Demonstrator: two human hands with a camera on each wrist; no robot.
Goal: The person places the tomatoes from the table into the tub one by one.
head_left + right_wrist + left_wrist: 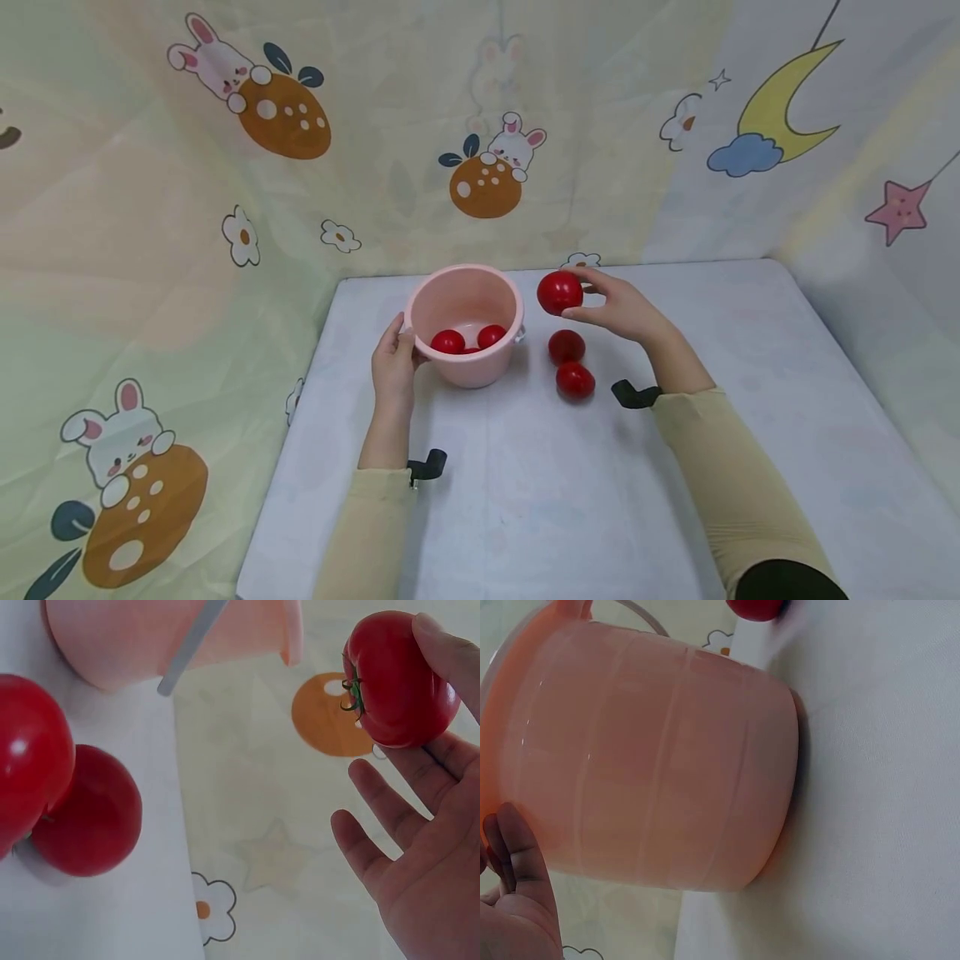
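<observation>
Landmark: pink bucket (467, 321), standing upright on the white tabletop (525, 483).

Your left hand (395, 360) sits on the near-left side of the bucket. The fingers lie along its outer wall just under the rim, thumb toward you. In the left wrist view the fingertips (510, 851) rest on the pink wall; whether they press or only touch, cannot tell. Fingers look fairly straight, not wrapped around anything.

Inside the bucket: two tomatoes on the floor, one left (447, 342), one right (491, 336), close to each other.

Right of the bucket, on the tabletop: two more tomatoes touching each other, the nearer one (575, 380) and the farther one (566, 346). They stand just beside the bucket, apart from it.

Your right hand (618, 307) is raised right of the bucket, beyond the tabletop pair. It holds a held tomato (559, 292) at about rim height, just right of the rim and not over the opening. The right wrist view shows the grip: fingertips pinch the held tomato on its side, green stem scar facing the bucket; the remaining fingers (382, 802) are spread loose below it, palm open.
</observation>
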